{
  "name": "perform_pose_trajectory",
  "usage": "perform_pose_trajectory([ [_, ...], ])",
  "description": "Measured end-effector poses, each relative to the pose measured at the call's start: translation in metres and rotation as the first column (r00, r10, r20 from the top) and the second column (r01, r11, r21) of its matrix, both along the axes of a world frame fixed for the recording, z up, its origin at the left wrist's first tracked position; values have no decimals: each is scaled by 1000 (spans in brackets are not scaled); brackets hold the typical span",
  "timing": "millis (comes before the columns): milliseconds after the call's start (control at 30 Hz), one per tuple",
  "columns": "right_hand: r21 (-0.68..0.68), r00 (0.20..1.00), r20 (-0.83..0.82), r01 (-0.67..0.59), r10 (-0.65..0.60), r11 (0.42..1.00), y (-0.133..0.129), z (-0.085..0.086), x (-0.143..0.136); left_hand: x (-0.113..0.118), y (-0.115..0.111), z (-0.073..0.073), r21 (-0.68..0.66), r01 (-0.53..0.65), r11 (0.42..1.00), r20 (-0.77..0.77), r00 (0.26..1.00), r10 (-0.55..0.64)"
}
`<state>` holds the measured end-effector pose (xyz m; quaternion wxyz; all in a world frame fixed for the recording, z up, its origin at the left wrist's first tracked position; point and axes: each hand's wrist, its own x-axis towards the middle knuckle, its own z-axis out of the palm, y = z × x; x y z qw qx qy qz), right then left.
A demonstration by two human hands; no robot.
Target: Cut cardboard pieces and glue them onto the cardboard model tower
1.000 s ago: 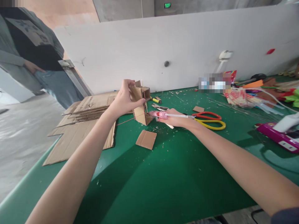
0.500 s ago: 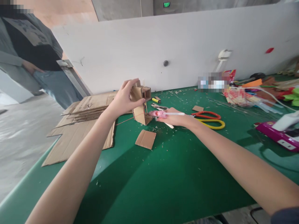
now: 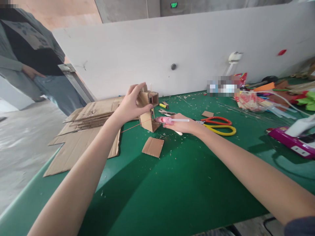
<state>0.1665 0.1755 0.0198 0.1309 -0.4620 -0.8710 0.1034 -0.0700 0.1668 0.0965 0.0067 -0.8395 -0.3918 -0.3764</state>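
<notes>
A small cardboard structure (image 3: 147, 122) stands upright on the green table, with an open box-like top. My left hand (image 3: 131, 103) grips its upper part between thumb and fingers. In my right hand (image 3: 179, 124) is a pink glue gun (image 3: 165, 120) with a clear stick jutting from its back; its front end is at the lower right side of the structure, where the exact contact is too small to tell. A thin red string (image 3: 130, 128) runs left from the structure. In front of it lies a loose cardboard square (image 3: 153, 147).
Cardboard sheets (image 3: 94, 113) are stacked at left. Right of my hand are scissors (image 3: 222, 130); behind it lie pliers (image 3: 166, 112) and a yellow cutter (image 3: 163, 106). A purple power strip (image 3: 290, 141) and craft materials (image 3: 256, 101) sit at right. A person (image 3: 31, 55) stands at far left.
The clear stick behind the pink glue gun has shifted slightly left relative to my right hand. The whole view has moved a little; my left hand still grips the structure.
</notes>
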Motion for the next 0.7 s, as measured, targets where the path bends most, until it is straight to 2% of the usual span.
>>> perform_pose_trajectory([
  [133,35,998,57,7,-9,999,-4,2,-7,0,1,0,4,13,1000,5,1000,-13],
  [300,34,998,46,41,-43,999,-9,4,-14,0,1,0,3,8,1000,-2,1000,-8],
  [500,6,988,-121,-96,96,995,-12,13,-3,-2,1,0,-26,7,1000,19,1000,-7],
  [700,-87,984,-176,-13,-3,996,-8,18,8,-6,4,-4,-71,3,997,93,996,3],
])
